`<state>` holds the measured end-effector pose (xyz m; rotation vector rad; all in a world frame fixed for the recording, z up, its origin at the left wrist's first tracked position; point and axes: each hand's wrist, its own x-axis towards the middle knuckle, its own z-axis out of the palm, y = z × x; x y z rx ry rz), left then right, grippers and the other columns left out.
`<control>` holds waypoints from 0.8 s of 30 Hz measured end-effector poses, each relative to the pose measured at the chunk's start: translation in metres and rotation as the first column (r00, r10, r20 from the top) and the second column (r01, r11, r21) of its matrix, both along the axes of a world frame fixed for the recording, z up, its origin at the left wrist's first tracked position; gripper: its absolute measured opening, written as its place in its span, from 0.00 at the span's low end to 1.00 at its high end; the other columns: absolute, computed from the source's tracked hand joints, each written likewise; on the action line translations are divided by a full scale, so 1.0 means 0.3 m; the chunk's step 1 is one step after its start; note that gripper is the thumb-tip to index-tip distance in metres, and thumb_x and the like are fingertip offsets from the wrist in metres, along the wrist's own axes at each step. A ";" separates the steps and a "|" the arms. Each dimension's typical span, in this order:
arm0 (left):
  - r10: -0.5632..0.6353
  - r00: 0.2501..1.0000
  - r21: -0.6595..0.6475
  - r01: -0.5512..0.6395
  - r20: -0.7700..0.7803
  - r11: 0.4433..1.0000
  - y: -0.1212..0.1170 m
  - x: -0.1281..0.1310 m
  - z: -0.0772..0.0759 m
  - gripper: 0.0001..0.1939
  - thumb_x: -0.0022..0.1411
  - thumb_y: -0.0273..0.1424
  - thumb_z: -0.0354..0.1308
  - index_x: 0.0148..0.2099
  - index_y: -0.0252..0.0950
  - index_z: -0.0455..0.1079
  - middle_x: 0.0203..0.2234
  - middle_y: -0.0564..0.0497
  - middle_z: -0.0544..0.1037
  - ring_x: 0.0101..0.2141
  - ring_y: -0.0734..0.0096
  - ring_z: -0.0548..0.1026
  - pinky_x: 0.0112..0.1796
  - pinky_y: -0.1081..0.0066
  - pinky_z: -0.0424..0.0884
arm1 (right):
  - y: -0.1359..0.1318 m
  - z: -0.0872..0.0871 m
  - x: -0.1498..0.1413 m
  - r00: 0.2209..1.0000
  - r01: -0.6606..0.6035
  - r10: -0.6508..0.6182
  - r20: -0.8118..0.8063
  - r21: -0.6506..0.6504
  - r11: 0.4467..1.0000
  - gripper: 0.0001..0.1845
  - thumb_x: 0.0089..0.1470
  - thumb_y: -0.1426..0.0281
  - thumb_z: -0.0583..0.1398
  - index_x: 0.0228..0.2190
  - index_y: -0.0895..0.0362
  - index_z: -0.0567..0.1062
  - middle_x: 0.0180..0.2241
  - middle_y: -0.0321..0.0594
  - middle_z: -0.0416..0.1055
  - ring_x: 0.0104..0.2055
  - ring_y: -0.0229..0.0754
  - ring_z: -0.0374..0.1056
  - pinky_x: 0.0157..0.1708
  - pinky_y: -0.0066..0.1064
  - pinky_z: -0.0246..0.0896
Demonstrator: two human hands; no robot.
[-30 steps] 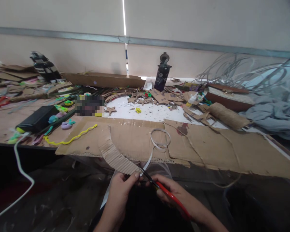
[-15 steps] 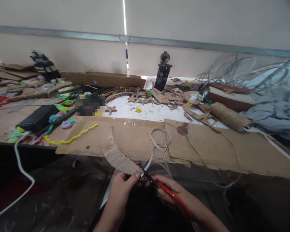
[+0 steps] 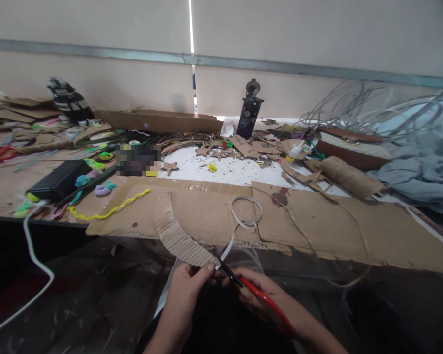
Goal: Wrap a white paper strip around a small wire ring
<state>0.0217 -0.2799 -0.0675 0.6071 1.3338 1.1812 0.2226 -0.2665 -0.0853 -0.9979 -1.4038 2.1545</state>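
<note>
My left hand (image 3: 192, 280) pinches the lower end of a curved corrugated cardboard piece (image 3: 182, 241) between thumb and fingers. The piece arcs up over the front edge of the table. In my right hand (image 3: 264, 295) is a pair of pliers (image 3: 268, 301) with red handles and dark jaws. Their tip reaches the cardboard's end beside my left thumb; whether the jaws grip it I cannot tell. A narrow pale strip (image 3: 229, 246) runs from that same spot up to a loose coil on the table. Its lower end is hidden near my fingers.
A flat cardboard sheet (image 3: 206, 206) covers the table's front edge. On it lie a yellow fuzzy wire (image 3: 110, 212) and twine. Behind stand a dark tumbler (image 3: 249, 115) and cardboard scraps. A black box (image 3: 57, 179) with a white cable sits left, a twine roll (image 3: 350, 176) right.
</note>
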 end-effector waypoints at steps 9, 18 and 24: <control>0.002 1.000 0.015 -0.002 0.005 1.000 0.006 0.004 0.002 0.10 0.48 0.34 0.68 0.21 0.34 0.75 0.18 0.51 0.79 0.23 0.69 0.72 0.29 0.73 0.67 | -0.004 -0.010 -0.007 0.998 0.026 -0.026 -0.052 0.001 1.000 0.22 0.60 0.54 0.62 0.50 0.53 0.74 0.24 0.27 0.53 0.20 0.27 0.43 0.17 0.20 0.38; -0.004 1.000 -0.001 0.004 0.015 1.000 0.002 0.005 -0.009 0.09 0.48 0.34 0.69 0.24 0.33 0.77 0.19 0.50 0.80 0.24 0.70 0.72 0.30 0.73 0.67 | 0.009 0.008 -0.018 0.998 0.054 -0.052 -0.020 0.143 0.988 0.17 0.59 0.58 0.63 0.47 0.53 0.78 0.35 0.36 0.72 0.30 0.33 0.63 0.34 0.22 0.61; -0.003 1.000 -0.002 0.003 0.018 1.000 0.000 0.008 0.001 0.09 0.48 0.34 0.69 0.23 0.33 0.76 0.19 0.50 0.79 0.24 0.69 0.73 0.30 0.73 0.67 | 0.022 0.039 -0.007 0.997 0.012 -0.032 0.073 0.254 0.967 0.20 0.60 0.57 0.61 0.48 0.55 0.77 0.46 0.45 0.75 0.49 0.48 0.69 0.52 0.38 0.61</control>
